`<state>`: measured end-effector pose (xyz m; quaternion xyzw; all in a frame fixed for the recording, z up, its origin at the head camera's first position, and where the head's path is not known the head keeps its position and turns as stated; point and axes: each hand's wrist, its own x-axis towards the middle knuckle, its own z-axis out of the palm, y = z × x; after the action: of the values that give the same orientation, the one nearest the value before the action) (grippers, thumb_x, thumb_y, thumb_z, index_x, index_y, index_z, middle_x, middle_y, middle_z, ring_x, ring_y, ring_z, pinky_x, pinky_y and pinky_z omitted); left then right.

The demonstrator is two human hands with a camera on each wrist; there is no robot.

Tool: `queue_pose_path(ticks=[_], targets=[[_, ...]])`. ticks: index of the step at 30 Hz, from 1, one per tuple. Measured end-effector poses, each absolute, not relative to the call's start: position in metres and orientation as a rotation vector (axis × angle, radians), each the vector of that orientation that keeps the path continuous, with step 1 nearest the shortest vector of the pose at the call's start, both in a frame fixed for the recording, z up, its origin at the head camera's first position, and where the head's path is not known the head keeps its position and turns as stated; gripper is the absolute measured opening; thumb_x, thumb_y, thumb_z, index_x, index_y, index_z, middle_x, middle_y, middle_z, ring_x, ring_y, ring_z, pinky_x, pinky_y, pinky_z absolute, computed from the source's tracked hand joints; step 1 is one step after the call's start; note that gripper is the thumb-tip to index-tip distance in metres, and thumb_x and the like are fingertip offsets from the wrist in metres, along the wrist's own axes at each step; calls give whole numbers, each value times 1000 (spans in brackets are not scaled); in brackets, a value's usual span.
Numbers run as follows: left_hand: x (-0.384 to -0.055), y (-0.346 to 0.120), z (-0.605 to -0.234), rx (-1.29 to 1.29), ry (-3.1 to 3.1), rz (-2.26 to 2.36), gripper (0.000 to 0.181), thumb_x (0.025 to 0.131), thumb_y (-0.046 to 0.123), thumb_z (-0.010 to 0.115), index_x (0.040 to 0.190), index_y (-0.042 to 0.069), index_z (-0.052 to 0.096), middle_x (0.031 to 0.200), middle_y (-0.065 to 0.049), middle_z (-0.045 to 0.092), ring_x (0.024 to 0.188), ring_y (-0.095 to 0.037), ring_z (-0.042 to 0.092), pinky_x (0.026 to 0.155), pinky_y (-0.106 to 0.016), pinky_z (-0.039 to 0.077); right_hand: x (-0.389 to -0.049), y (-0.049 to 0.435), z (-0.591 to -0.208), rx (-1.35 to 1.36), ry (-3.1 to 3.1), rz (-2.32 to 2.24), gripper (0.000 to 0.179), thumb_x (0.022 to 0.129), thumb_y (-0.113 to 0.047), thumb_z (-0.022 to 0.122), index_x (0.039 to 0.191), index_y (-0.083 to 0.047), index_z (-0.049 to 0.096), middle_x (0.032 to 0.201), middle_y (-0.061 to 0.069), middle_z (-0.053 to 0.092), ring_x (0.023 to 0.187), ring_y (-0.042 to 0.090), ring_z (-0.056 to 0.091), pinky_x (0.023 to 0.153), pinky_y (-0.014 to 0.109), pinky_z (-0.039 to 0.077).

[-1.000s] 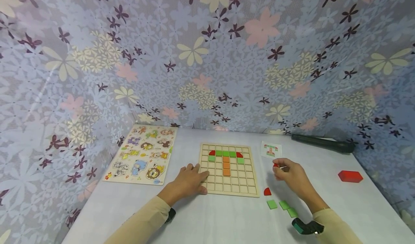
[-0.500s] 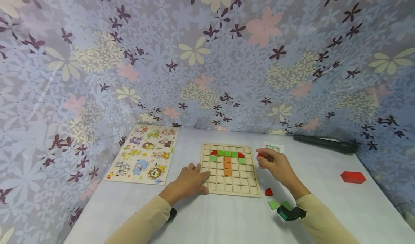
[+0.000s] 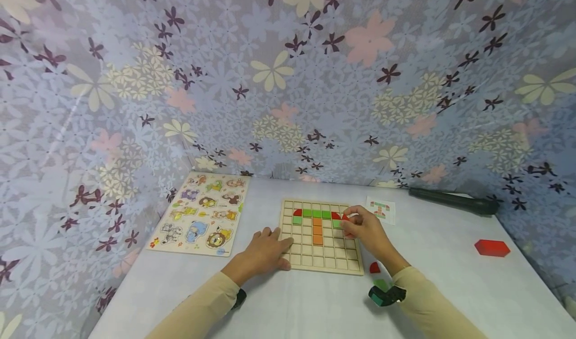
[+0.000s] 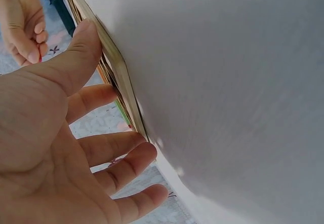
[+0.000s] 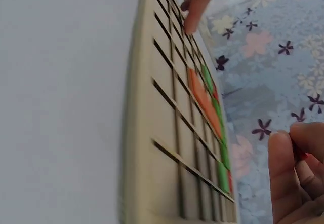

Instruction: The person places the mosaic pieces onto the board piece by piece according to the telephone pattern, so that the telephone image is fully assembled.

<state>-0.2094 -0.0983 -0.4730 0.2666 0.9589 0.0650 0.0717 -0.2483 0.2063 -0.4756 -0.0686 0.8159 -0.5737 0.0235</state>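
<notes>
- Head view: my left hand (image 3: 265, 251) lies flat with fingers spread, fingertips on the near left corner of the wooden grid board (image 3: 315, 264).
- My right hand (image 3: 364, 229) is over the board's right side, fingers curled in, pinching a small red piece (image 3: 345, 217) just beside the red and green tiles of the top row.
- On the board, green tiles (image 3: 317, 213) run across the top with an orange stem (image 3: 317, 230) dropping below them.
- The pattern card (image 3: 381, 210) lies on the table (image 3: 450, 284) just right of the board; a loose red piece (image 3: 374, 267) and a green piece (image 3: 381, 283) sit near my right wrist.
- The animal puzzle (image 3: 201, 214) is off to the left, a dark cylindrical object (image 3: 452, 200) lies along the back wall, and a red block (image 3: 492, 248) sits far right.
- Left wrist view: my left hand (image 4: 61, 148) is open and relaxed, thumb against the board's edge (image 4: 116, 62). My right hand (image 4: 23, 24) shows at top left, fingers bunched together.
- Right wrist view: the grid board (image 5: 172, 133) fills the frame, orange and green tiles along its far side. My right-hand fingers (image 5: 286, 168) are at bottom right, with a sliver of the red piece (image 5: 302, 155) between them. My left fingertips (image 5: 197, 3) touch the board at the top.
</notes>
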Motion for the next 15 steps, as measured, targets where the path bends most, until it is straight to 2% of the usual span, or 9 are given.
queue_pose_path(ticks=[2,9,15], targets=[[-210,-98,-473,803,2884,191,69,86,52,74,146,22,57,150,-24,50,134,-41,46,108,-58,39,-248,202,-481,-166,2479,-1817,38,97,-7,69,129,6,54,94,24,68,75,22,70,69,32,61],[-209,-98,-473,807,2889,176,69,86,53,74,146,22,57,150,-24,50,134,-41,47,107,-58,40,-242,187,-493,-21,2368,-1843,44,93,-3,70,133,6,55,91,11,67,75,18,69,67,27,60],[-210,-98,-472,792,2880,176,69,87,53,73,147,22,56,152,-24,49,136,-40,46,109,-58,39,-239,178,-498,-35,2538,-1633,31,93,-6,72,120,3,59,86,10,72,71,17,71,63,28,59]])
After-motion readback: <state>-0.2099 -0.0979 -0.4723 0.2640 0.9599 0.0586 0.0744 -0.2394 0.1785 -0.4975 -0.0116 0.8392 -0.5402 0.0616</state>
